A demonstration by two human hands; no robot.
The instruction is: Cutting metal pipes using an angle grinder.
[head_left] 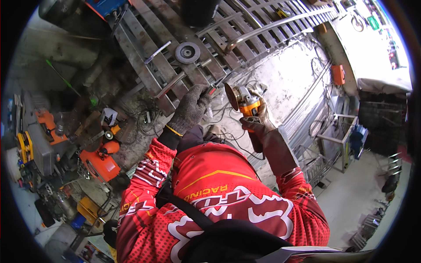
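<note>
My left hand, in a dark grey knitted glove, is closed around a short metal piece with a reddish end. It is at the near edge of a slatted metal bench. My right hand, also gloved, grips an orange and silver angle grinder. The grinder's dark round disc faces the metal piece, with a small gap between them. Whether the disc is spinning I cannot tell. A loose grinding wheel lies flat on the slats, near a short metal rod.
A bent metal tube runs along the bench. Cables trail over the floor below the grinder. To the left sit an orange toolbox and cluttered tools. Long metal bars and a metal frame stand to the right.
</note>
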